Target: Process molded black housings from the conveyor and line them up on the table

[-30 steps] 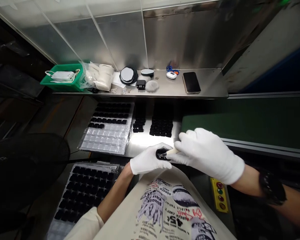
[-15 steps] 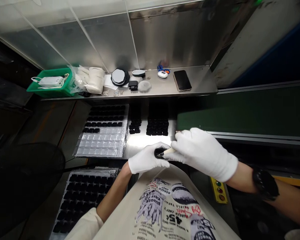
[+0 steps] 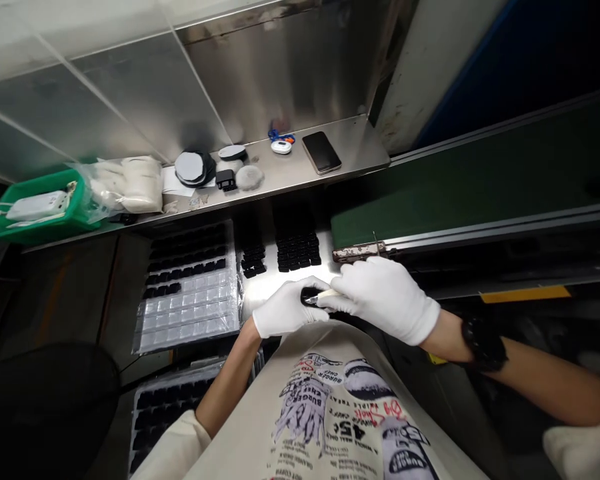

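Note:
Both my hands wear white gloves and meet over the lit steel bench [image 3: 265, 287]. My left hand [image 3: 285, 312] is closed around a small black part [image 3: 309, 295]. My right hand [image 3: 383, 297] pinches a slim pale tool [image 3: 325, 297] whose tip touches that part. Just beyond my hands lie two blocks of small black parts [image 3: 295, 247]. To the left sits a clear blister tray [image 3: 187, 293], its far rows filled with black parts and its near rows bare.
A second tray [image 3: 165, 410] full of black parts lies near my left elbow. The steel shelf [image 3: 350, 157] above holds a phone [image 3: 321, 151], round pads [image 3: 193, 167], bagged white gloves [image 3: 130, 183] and a green bin [image 3: 35, 223]. A green conveyor belt [image 3: 455, 193] runs on the right.
The camera has swung right and tilted, so the shelf and trays now sit further left. My hands keep the same hold on the black part and the tool.

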### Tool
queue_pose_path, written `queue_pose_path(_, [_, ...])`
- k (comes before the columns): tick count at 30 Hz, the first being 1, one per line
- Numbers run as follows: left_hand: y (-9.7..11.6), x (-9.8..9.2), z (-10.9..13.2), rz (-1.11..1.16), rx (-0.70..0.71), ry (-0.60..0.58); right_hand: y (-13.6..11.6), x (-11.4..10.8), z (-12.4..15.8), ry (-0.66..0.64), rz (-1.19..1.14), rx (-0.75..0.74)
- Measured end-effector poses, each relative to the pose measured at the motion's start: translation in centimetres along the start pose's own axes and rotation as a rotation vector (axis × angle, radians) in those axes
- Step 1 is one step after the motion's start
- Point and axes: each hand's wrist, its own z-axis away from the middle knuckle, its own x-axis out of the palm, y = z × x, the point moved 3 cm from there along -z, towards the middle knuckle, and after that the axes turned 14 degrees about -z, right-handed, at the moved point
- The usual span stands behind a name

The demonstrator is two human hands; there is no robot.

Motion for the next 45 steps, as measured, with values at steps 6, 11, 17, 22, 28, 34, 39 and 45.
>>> queue_pose_path(6, [0.1,2.0,-2.3,-0.068,0.039,0.047,1.7,2.3,3.1,0.132,0.008,0.172])
queue_pose_path(11, [0.4,3.1,-4.2,-0.094,0.062,-0.059,2.6,2.5,4.9,0.114,-0.016,0.262])
queue_pose_path(17, [0.2,3.1,-6.4,-0.125,0.127,-0.255,2.3,1.8,6.4,0.199,0.010,0.309])
queue_pose_path(22, [0.3,3.4,-7.3,-0.119,0.131,-0.219,2.1,2.0,6.9,0.237,-0.014,0.412])
queue_pose_path(28, [0.7,4.2,-7.0,-0.072,0.097,-0.161,3.0,2.8,7.1,0.211,-0.058,0.415])
queue_pose_path(34, [0.6,4.2,-6.7,0.002,0.063,-0.015,3.7,3.5,6.9,0.239,-0.018,0.363])
queue_pose_path(39, [-0.3,4.1,-6.3,0.103,0.038,-0.072,2.7,2.5,6.6,0.332,0.114,0.265])
queue_pose_path(45, [0.3,2.9,-5.6,0.190,-0.014,-0.073,1.3,0.1,7.3,0.403,0.165,0.259])
